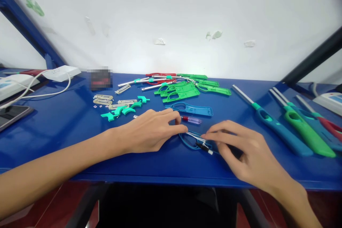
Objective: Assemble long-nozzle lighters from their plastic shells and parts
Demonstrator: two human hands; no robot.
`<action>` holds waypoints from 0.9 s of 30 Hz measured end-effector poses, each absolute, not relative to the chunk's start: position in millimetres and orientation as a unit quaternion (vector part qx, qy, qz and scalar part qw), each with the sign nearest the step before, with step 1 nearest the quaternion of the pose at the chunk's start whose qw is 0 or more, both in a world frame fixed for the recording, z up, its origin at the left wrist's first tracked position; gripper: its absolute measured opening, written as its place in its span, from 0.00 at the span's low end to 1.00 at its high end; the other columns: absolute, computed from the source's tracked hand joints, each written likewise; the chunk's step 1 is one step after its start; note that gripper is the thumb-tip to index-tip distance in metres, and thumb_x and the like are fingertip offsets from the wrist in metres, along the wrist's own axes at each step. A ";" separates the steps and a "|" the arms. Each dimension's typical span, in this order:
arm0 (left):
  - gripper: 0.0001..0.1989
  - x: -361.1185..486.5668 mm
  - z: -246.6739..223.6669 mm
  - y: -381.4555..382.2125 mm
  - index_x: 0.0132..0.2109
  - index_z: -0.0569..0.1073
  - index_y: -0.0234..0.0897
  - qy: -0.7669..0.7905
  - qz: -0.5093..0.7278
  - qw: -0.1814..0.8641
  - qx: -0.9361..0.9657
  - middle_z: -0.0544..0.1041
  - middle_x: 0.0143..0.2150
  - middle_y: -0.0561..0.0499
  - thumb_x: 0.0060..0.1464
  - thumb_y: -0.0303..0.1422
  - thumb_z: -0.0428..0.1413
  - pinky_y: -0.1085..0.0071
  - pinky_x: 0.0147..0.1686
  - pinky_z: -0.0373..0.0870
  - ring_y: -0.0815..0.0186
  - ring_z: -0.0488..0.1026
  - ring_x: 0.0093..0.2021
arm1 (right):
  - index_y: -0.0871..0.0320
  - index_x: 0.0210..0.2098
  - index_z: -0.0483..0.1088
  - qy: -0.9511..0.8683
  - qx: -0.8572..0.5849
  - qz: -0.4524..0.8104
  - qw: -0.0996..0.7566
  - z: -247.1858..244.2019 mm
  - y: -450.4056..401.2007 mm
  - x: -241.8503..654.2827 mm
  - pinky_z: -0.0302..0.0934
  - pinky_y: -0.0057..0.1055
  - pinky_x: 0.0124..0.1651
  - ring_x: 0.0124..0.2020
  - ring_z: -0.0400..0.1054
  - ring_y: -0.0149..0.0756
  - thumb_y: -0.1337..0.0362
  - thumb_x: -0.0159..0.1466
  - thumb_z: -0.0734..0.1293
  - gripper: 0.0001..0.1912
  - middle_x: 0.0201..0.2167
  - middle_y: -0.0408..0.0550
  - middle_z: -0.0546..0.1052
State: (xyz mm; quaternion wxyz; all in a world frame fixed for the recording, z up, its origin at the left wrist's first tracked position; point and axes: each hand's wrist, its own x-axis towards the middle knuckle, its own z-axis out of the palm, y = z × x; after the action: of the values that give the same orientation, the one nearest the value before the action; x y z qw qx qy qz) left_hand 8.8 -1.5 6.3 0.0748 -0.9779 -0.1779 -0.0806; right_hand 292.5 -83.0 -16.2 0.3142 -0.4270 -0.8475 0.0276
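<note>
The opened blue lighter half-shell (187,144) lies on the blue table (120,171) near its front edge, between the two hands; white wires (196,136) run along it, and a black igniter piece (202,146) with a white end sits across it, angled toward the person.

The left hand (153,130) reaches in from the left, its thumb and bent index finger narrowly spaced at the shell's far-left end, by the wires; whether they pinch anything cannot be told; the right hand (244,148) comes in from the right, its fingers curved over the shell's other end, index fingertip at the wires and thumb a little apart beneath; a firm grip cannot be made out.

Just behind the hands lies a screwdriver (192,120) with a clear purple handle; beyond it is a second blue half-shell (197,109), then a cluster of green half-shells (184,92); teal triggers (128,111) and translucent plastic frames (104,102) are scattered to the left; on the right, a blue lighter (283,131) and a green lighter (307,130) lie slantwise, metal tubes pointing away.
</note>
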 end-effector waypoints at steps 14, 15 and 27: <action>0.15 9.1 4.6 -1.8 0.58 0.73 0.41 -0.175 -0.089 0.071 -0.978 0.77 0.53 0.47 0.70 0.24 0.51 0.70 0.24 0.56 0.63 0.75 0.45 | 0.52 0.42 0.74 -0.849 -0.437 0.039 0.295 -14.7 -84.5 286.4 0.71 0.36 0.42 0.40 0.76 0.40 0.54 0.71 0.72 0.09 0.41 0.48 0.81; 0.15 9.2 4.6 -1.7 0.58 0.73 0.41 -0.176 -0.088 0.072 -0.978 0.77 0.53 0.47 0.70 0.24 0.51 0.70 0.24 0.56 0.63 0.75 0.45 | 0.53 0.40 0.73 -0.848 -0.438 0.041 0.298 -15.2 -84.6 286.7 0.70 0.36 0.42 0.39 0.76 0.39 0.55 0.71 0.72 0.09 0.40 0.48 0.80; 0.13 9.5 2.6 -0.9 0.59 0.71 0.40 -0.176 -0.087 0.065 -0.978 0.76 0.53 0.47 0.71 0.25 0.52 0.68 0.24 0.55 0.61 0.75 0.45 | 0.51 0.42 0.73 -0.858 -0.425 0.031 0.288 -21.7 -83.5 291.8 0.69 0.35 0.47 0.44 0.75 0.38 0.63 0.74 0.68 0.03 0.43 0.47 0.79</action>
State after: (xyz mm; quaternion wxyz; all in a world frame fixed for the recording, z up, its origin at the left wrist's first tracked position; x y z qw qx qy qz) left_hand 9.5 -0.9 2.6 0.0651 -0.9783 -0.1765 -0.0872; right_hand 291.8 -83.5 -21.7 0.2885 -0.4245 -0.8577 0.0311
